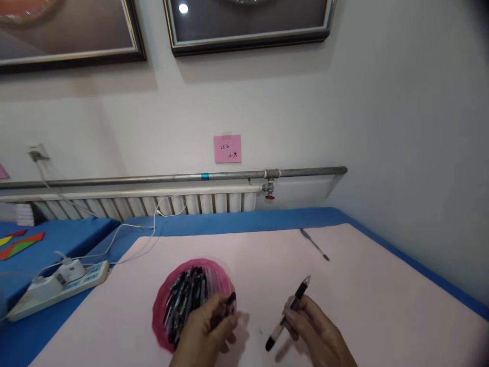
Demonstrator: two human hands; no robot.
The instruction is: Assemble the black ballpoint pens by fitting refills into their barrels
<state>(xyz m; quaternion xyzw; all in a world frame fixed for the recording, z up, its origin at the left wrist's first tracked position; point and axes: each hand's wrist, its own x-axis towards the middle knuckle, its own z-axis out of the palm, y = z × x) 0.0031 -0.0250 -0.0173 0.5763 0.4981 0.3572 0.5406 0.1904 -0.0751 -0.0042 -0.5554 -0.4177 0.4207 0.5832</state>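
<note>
My right hand grips a pen with a clear barrel, a black grip section and a black end. The pen's bare tip points up and away from me, and its black end slants down to the left. My left hand is closed on a small black piece that looks like a pen cap, partly hidden by the fingers. Just behind and left of that hand is a pink scalloped plate holding many dark pens and some clear tubes. My left hand covers its near right side.
Another pen lies at the back right of the pale pink sheet, which covers a blue table. A power strip with plugs and white cables sits at the left. A radiator and pipe run along the wall.
</note>
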